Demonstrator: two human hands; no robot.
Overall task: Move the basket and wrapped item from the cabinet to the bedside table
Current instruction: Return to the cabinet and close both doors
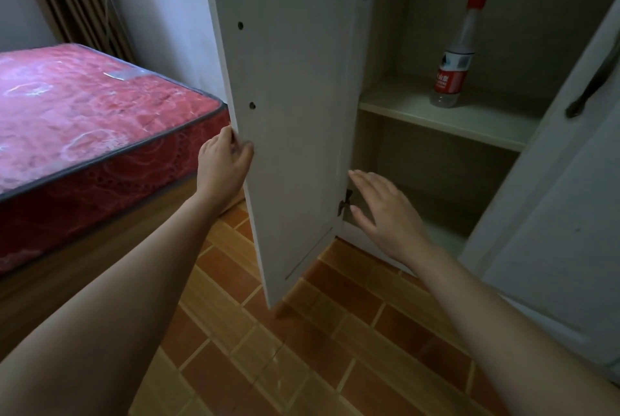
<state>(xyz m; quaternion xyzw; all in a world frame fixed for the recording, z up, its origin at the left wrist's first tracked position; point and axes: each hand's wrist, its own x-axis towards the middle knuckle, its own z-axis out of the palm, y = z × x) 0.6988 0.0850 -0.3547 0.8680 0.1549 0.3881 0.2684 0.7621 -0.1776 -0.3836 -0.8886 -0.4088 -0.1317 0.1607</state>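
While the basket and wrapped item stay out of sight from where I stand, the tall white wooden cabinet (446, 30) stands open, and I cannot tell where inside it they lie. Its left-hand white door panel (292, 113) swings out towards the room, and the person's left hand (223, 160) grips the door's outer edge, fingers (247, 149) curled round it. The right hand (382, 211) hovers at the mouth of the lower compartment, just beside the small dark lower hinge (345, 202), fingers straight and spread, holding nothing. On the pale shelf (469, 117) above stands an upright clear plastic bottle with a red cap and red label (456, 56). The right-hand white door (553, 214), with its dark curved handle (590, 80), also stands open. To the left lies a red patterned mattress in clear plastic wrap (84, 120) on a brown wooden bed frame (67, 264). Orange and brown brick-pattern floor tiles (302, 348) run beneath both arms.
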